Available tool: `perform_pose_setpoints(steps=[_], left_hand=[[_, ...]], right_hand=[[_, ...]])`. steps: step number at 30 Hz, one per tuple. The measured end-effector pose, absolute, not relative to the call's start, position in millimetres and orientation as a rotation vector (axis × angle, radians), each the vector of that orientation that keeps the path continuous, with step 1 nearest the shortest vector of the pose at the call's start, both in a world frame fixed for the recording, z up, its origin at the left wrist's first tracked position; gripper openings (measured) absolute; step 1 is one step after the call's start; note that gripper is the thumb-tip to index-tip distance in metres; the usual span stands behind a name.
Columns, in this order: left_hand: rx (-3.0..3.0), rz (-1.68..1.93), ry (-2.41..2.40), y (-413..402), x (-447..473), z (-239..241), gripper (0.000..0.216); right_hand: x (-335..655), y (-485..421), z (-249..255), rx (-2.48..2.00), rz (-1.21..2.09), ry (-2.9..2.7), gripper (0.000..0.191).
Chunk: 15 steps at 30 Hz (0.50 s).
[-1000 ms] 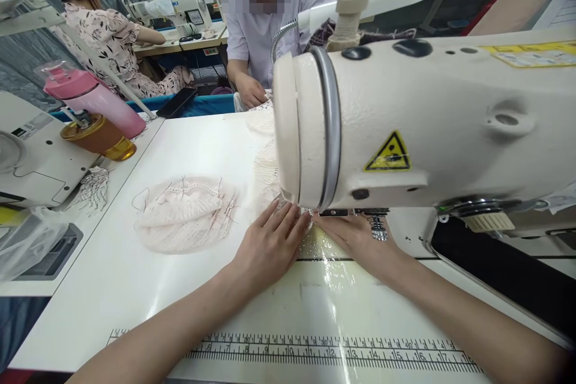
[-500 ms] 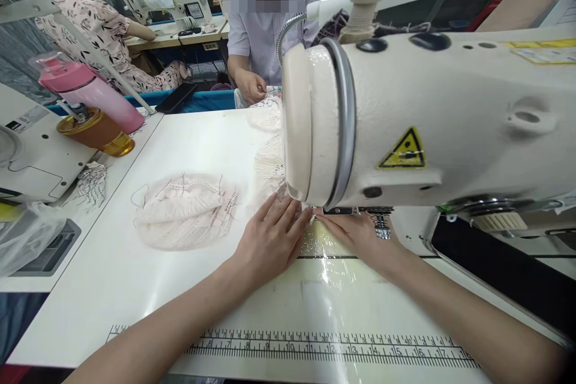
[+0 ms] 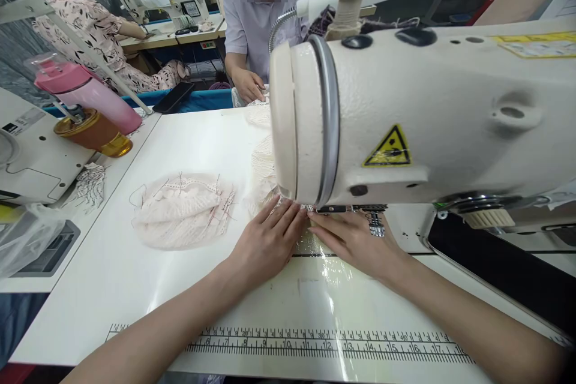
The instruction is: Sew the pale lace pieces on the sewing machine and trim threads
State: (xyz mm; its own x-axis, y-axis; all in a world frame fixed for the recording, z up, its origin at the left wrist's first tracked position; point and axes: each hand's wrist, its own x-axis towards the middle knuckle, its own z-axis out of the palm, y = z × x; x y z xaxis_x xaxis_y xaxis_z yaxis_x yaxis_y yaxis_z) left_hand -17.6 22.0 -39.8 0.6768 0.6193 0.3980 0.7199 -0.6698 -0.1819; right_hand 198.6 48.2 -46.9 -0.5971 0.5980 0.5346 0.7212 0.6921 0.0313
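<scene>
Far left, a smooth cylindrical pink plastic bottle point(image 3: 85, 93) stands just beside a glossy, round amber cup point(image 3: 94, 135). To their right, on the smooth white desk point(image 3: 135, 288), lies a rounded heap of pale pink lace point(image 3: 182, 211) with loose dark thread ends sticking out, apart from both hands. The left hand point(image 3: 269, 241) is flat and open, palm down, fingers straight and close together. Its fingertips press the near edge of the cream lace piece point(image 3: 263, 171), a ribbed openwork fabric that runs from under the machine head toward the far side of the desk. At that far edge a co-worker's hand point(image 3: 249, 85) rests on the material. The right hand point(image 3: 355, 241) is likewise open and flat, fingers extended leftward, their tips meeting those of the left hand at the lace beneath the head. Neither hand grips anything. Above the right hand stands the sewing machine point(image 3: 427, 114), a cream, rounded, fine-grained casting with a grey band and a yellow triangular warning label point(image 3: 387, 149). A printed black ruler scale point(image 3: 328, 345) runs along the near desk edge.
</scene>
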Motion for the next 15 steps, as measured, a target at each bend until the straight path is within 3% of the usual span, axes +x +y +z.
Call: perform_pose_setpoints(steps=[15], left_hand=[[-2.615, -0.382, -1.248, 25.9, -14.9, -33.2, 0.031]], right_hand=[[190.3, 41.5, -52.9, -1.112, -0.494, -2.462, 0.036]])
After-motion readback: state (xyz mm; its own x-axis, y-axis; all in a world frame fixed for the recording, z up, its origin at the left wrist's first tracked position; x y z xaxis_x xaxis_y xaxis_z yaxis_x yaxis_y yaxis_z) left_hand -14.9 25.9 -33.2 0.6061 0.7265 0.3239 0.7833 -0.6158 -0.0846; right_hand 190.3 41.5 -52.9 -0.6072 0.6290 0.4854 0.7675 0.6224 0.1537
